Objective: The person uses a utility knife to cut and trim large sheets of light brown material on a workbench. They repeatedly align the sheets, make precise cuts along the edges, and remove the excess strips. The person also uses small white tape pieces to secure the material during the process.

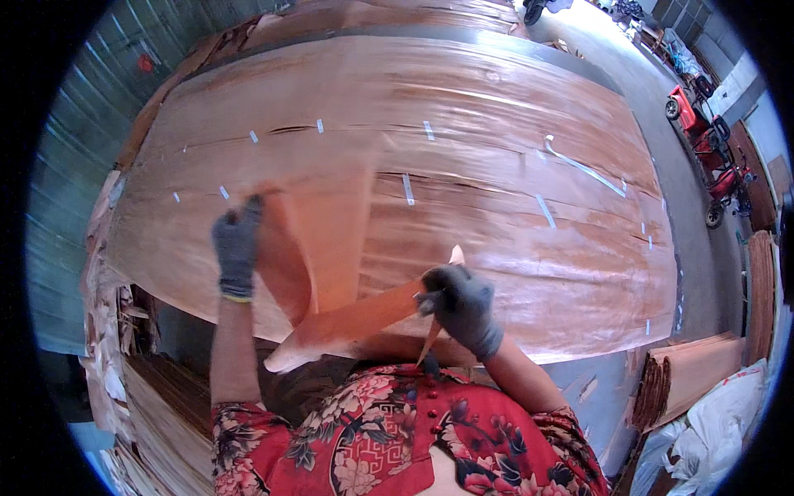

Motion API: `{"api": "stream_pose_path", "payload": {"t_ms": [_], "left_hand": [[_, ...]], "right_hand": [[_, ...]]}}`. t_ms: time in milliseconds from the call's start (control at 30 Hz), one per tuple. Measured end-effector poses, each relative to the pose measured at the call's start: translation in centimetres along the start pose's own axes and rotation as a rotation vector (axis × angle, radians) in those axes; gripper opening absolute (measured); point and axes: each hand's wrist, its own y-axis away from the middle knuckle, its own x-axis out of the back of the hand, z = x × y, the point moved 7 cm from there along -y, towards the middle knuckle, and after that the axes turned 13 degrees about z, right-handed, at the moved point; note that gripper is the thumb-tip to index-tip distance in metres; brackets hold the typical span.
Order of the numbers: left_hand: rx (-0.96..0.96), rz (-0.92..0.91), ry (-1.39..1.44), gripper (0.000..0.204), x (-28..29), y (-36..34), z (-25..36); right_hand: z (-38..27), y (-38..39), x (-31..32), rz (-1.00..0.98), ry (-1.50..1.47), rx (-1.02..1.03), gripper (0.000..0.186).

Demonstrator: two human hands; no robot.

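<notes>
Between my gloved hands is a thin reddish-brown wood veneer sheet point(335, 236), curled and partly blurred by motion. My left hand point(237, 246), in a grey glove, is closed on its upper left edge. My right hand point(465, 307), also grey-gloved, is closed around a narrow folded part lower down, close to my body. A pale tip of veneer sticks up past the right fingers, and a thin strip hangs below them. Under the hands lies a broad layer of veneer point(513, 223), with gaps and short pieces of pale tape point(408, 189) on it.
A longer pale tape strip point(587, 168) lies loosely curled at the right. Stacked veneer point(691, 372) and white plastic sacking point(719, 426) stand at the lower right. More veneer stacks point(169, 413) are at the lower left. A red three-wheeled vehicle point(711, 153) is parked beyond.
</notes>
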Motion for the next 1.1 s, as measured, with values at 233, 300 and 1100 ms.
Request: {"api": "stream_pose_path", "payload": {"t_ms": [233, 300, 1100], "left_hand": [[-0.151, 0.388, -0.353, 0.041, 11.7, -12.4, -13.1], [-0.029, 0.133, -0.761, 0.038, 14.0, -15.2, -19.9], [-1.136, -0.601, 0.249, 0.033, -25.5, 15.2, 21.0]], "right_hand": [[12.3, -1.3, 3.8, 0.413, -0.175, -0.57, 0.009], [14.9, -1.6, 3.9, 0.426, -0.068, -0.714, 0.012], [20.6, 1.4, 3.3, 0.03, -0.081, -0.3, 0.022]]}}
